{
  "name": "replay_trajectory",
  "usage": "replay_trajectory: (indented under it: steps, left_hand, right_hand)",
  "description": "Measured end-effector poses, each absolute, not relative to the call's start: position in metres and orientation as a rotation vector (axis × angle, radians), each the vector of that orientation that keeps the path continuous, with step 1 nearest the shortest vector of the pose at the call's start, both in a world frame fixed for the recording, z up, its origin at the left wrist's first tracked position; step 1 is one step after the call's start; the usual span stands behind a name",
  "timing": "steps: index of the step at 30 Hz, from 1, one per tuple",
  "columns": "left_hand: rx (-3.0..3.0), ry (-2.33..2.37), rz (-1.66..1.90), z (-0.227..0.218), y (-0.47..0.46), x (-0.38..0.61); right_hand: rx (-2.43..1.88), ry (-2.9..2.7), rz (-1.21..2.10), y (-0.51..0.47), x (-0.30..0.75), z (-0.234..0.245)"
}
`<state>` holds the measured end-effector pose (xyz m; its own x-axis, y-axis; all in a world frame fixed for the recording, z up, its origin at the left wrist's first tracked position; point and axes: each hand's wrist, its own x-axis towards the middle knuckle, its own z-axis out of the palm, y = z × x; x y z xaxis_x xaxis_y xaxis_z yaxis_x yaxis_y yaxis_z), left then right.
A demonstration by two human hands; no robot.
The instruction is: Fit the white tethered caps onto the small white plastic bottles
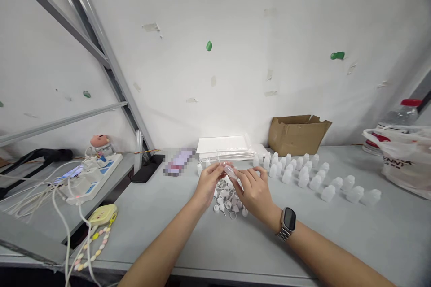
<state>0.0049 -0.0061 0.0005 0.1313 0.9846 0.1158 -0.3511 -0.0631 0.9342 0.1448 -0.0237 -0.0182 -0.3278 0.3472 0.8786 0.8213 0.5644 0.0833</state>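
Observation:
In front of me, my left hand (208,182) and my right hand (253,187) meet around a small translucent plastic bottle (230,171). My right fingers wrap its body, while the left fingertips pinch at its upper left end. Whether a cap sits between those left fingertips is hidden. Beneath both hands lies a loose pile of white plastic caps (229,199), some with thin rings. Several translucent bottles (303,179) stand in uneven rows to the right of my right hand. A few more small white pieces (200,169) are just beyond my left hand.
Behind the hands are stacked white packets (222,145) and an open cardboard box (298,136). A plastic bag (407,161) stands far right. On the left are a dark phone (147,170), a power strip (97,181) with tangled cables and a yellow case (103,214).

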Motion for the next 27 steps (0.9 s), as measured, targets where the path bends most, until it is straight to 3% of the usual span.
replay_trajectory:
  steps: [9,27]
  left_hand:
    - [0.765,0.627,1.124,-0.0029,-0.0081,0.0050]
    - [0.892,0.655,1.134,-0.0046,-0.0080,0.0059]
  right_hand:
    - [-0.909,-1.919,-0.746,-0.0239,0.1423,-0.0223]
    - [-0.892,-1.886,-0.571,-0.0276,0.1396,-0.0246]
